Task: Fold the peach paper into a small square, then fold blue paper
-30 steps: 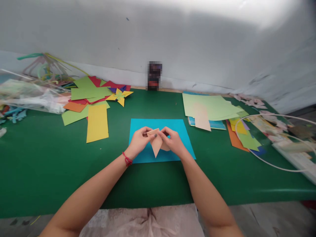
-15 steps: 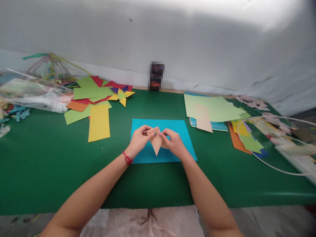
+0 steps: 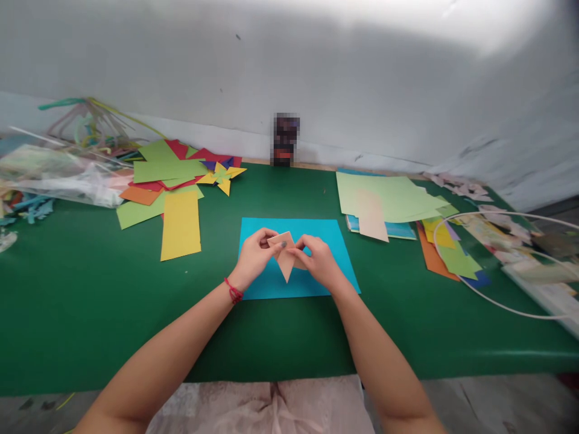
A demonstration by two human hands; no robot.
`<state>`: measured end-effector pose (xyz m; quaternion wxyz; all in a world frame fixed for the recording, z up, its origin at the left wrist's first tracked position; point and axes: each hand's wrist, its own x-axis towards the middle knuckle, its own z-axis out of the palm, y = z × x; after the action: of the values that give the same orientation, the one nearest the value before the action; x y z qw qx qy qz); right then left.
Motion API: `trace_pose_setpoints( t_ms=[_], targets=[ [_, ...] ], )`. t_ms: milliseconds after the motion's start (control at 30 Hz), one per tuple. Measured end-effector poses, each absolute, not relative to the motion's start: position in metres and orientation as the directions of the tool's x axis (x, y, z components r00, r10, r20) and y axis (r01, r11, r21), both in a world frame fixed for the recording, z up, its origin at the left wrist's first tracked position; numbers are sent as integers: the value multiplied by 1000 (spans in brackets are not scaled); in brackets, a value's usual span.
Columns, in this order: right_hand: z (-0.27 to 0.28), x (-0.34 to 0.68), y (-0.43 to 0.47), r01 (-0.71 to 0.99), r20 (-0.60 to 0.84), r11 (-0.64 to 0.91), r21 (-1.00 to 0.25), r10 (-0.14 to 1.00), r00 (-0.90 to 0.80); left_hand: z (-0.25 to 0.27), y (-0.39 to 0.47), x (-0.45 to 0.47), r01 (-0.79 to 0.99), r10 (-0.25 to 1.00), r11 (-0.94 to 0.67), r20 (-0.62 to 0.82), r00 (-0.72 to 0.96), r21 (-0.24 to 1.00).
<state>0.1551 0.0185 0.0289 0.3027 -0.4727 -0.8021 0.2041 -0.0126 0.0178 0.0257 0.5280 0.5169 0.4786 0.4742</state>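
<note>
left hand (image 3: 256, 256) and right hand (image 3: 317, 259) both pinching this pointy folded peach paper (image 3: 286, 265), mid-frame over a rectangular blue paper sheet (image 3: 312, 227)

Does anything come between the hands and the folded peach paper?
Nothing visible does. The left hand and right hand both have fingers directly on the folded paper. The blue sheet lies beneath, and the yellow sheet lies off to the left.
</note>
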Motion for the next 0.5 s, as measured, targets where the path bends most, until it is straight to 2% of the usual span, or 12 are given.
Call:
trace_pose_setpoints(
  t_ms=[233,367,500],
  targets=[
    [29,151,16,611,279,399,-684,917,-287,25,20,-12,-132,983,117,-96,158,984],
    [28,150,16,554,258,330,-765,944,-206,21,18,-8,-76,981,92,-77,180,993],
    [28,153,19,480,194,286,-829,953,-231,21,17,-9,-39,979,100,-91,184,994]
  ],
)
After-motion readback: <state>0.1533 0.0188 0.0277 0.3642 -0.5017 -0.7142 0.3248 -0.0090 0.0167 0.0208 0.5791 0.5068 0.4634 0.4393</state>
